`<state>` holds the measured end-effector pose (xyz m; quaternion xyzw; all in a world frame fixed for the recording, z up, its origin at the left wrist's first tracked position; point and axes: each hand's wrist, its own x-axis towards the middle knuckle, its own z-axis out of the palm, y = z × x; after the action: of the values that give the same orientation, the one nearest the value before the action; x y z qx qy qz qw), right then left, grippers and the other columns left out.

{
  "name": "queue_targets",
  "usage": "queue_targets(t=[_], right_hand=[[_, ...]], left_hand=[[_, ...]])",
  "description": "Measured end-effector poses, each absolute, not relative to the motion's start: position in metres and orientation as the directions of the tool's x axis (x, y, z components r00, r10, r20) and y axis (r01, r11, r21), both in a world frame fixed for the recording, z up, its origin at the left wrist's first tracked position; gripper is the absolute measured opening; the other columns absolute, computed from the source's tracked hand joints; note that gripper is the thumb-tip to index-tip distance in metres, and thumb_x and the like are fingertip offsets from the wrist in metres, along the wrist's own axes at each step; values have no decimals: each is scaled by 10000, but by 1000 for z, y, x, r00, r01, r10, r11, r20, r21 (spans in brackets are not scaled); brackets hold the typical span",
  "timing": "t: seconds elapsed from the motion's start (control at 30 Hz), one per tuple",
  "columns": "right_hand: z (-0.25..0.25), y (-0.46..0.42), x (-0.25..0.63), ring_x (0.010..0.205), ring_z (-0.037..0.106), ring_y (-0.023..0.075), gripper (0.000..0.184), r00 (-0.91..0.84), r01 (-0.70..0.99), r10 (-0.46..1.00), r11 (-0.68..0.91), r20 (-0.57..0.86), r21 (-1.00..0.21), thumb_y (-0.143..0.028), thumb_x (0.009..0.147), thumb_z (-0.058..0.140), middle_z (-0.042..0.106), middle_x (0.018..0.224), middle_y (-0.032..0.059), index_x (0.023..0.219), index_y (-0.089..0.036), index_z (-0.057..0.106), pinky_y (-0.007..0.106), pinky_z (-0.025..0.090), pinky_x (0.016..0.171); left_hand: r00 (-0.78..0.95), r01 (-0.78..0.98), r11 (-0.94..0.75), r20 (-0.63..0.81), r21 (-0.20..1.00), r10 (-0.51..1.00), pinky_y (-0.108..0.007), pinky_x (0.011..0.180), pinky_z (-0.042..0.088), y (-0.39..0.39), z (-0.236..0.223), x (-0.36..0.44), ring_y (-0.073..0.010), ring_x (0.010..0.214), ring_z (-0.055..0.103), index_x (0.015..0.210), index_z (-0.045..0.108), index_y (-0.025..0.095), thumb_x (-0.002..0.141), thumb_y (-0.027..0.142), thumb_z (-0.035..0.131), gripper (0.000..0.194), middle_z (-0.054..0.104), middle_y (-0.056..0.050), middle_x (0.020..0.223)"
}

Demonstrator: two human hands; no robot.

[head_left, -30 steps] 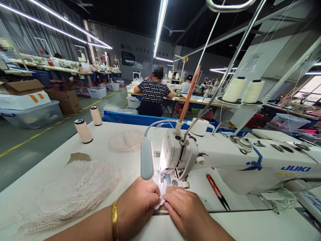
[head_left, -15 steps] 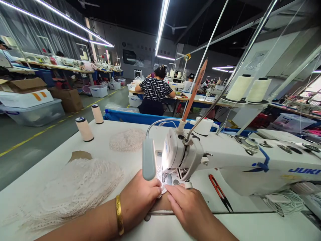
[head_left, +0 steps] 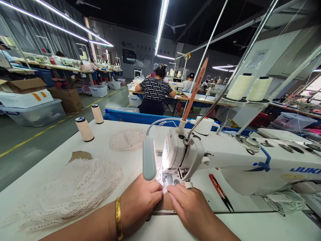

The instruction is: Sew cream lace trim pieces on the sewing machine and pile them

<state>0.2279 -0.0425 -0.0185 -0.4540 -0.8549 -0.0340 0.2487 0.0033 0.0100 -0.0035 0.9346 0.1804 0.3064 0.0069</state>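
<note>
White lace fabric [head_left: 165, 189] lies under the lit needle area of a white sewing machine [head_left: 173, 150]. My left hand [head_left: 141, 202], with a gold bangle at the wrist, pinches the lace from the left, thumb against fingers. From the right, my right hand [head_left: 189, 204] presses the lace with its fingertips close together, just in front of the presser foot. Between the hands a brown piece [head_left: 167, 202] shows beneath the lace. A grey lamp head [head_left: 149, 159] hangs above my left hand and hides part of the fabric.
A heap of white lace [head_left: 82, 190] lies left on the table, with a smaller lace pile [head_left: 127, 140] behind. Two thread cones [head_left: 84, 129] stand at the back left. Red-handled thread snips [head_left: 221, 192] lie right of my right hand. Ahead sits a co-worker [head_left: 156, 88].
Both hands have shifted very slightly at the needle, the left fingers curling a little more. The hold on the lace stays much the same.
</note>
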Motion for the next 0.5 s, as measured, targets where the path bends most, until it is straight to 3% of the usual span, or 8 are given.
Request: queue_targets(t=[0.17, 0.4, 0.5], right_hand=[[-17, -40, 225, 669, 669, 212, 311, -412, 827, 799, 530, 438, -189, -93, 1009, 426, 743, 821, 29, 1084, -229, 695, 336, 351, 595], [-16, -39, 222, 733, 728, 230, 302, -377, 836, 806, 508, 457, -205, -115, 1009, 441, 773, 868, 38, 1126, -219, 700, 333, 432, 611], [-19, -38, 223, 711, 731, 232, 307, -390, 835, 780, 523, 490, -169, -130, 1015, 446, 776, 866, 41, 1157, -214, 705, 332, 441, 593]], left_hand=[[748, 395, -913, 544, 97, 381, -356, 843, 530, 15, -2, 3, -220, 828, 679, 919, 721, 209, 982, 76, 556, 221, 752, -30, 876], [719, 428, -897, 562, 105, 409, -367, 857, 535, 29, 3, 2, -230, 871, 657, 912, 734, 214, 1000, 54, 465, 325, 766, -40, 946], [729, 449, -885, 522, 125, 443, -379, 853, 527, 31, 4, 0, -243, 872, 657, 854, 715, 209, 969, 66, 524, 265, 753, -42, 896]])
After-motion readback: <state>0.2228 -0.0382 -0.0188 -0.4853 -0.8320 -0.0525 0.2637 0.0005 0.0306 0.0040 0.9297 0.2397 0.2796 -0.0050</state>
